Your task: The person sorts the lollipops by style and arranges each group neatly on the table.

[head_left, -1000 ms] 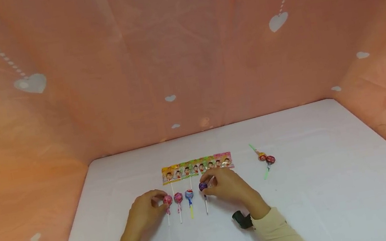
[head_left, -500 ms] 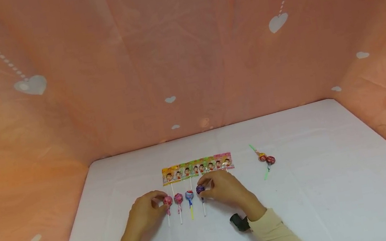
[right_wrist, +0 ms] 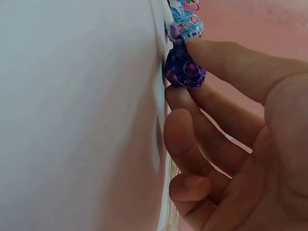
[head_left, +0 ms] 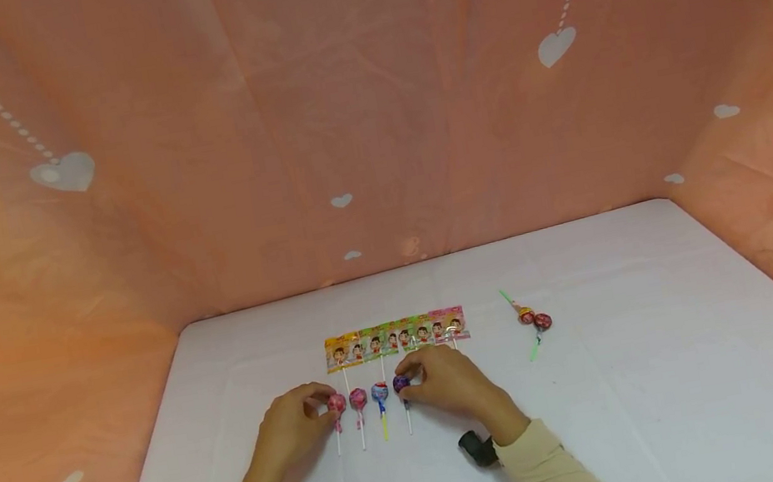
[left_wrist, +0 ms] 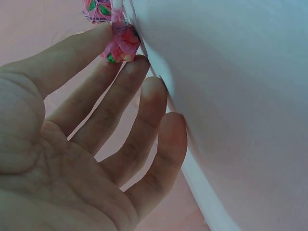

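In the head view, my left hand [head_left: 290, 425] pinches the head of a pink lollipop [head_left: 336, 402] between thumb and fingers. That candy's wrapper [left_wrist: 122, 45] shows at the fingertips in the left wrist view. My right hand [head_left: 447, 381] holds a purple lollipop [right_wrist: 185, 70] by its round head, its white stick pointing toward me. Between the two hands lie another pink lollipop [head_left: 358, 399] and a blue lollipop [head_left: 379, 392] with a yellow stick. Together they form a side-by-side row, sticks toward the near edge.
Behind the row, several flat lollipops in picture wrappers [head_left: 375, 344] lie overlapping in a line. Off to the right are a yellow-and-red lollipop [head_left: 525, 315] and a dark red one [head_left: 543, 321], both green-sticked. A peach curtain [head_left: 368, 126] surrounds the white table [head_left: 641, 361].
My right hand has shifted the purple lollipop slightly left, nearer to the blue one, and its fingers have come further over the candy. The left hand has stayed in place.
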{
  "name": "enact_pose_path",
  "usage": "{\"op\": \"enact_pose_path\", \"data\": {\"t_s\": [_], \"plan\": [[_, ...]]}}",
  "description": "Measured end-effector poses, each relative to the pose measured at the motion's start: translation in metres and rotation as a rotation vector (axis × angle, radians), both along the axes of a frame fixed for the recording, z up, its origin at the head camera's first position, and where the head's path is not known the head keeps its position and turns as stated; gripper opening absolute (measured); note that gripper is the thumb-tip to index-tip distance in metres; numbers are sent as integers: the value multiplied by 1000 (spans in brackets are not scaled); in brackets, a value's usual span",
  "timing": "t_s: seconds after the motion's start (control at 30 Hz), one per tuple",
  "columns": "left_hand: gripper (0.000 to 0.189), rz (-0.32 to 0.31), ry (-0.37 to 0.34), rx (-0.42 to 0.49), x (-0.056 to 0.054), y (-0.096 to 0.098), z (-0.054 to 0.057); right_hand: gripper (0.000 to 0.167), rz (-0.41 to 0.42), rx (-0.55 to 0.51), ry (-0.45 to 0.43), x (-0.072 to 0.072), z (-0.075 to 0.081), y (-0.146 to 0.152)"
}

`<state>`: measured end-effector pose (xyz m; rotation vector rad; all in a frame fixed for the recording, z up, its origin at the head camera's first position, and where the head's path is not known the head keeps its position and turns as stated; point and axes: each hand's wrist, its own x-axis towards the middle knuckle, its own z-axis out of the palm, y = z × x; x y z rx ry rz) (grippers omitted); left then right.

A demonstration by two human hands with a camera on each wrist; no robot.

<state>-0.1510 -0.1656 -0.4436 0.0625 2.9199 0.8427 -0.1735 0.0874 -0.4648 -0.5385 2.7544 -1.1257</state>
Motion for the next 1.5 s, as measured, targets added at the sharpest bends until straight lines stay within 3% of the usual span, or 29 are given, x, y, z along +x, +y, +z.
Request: {"op": "enact_pose_path", "data": {"t_s": [0.97, 1.23, 1.5], "plan": [[25, -9, 20, 2, 0, 0, -3, 27, -25, 16, -10, 0, 2, 5], [25, -8, 16, -13, 0, 2, -3, 26, -135, 2, 20, 5, 13, 42], [25, 3, 16, -35, 2, 0, -1, 29, -264, 35, 85, 2, 24, 114]]}}
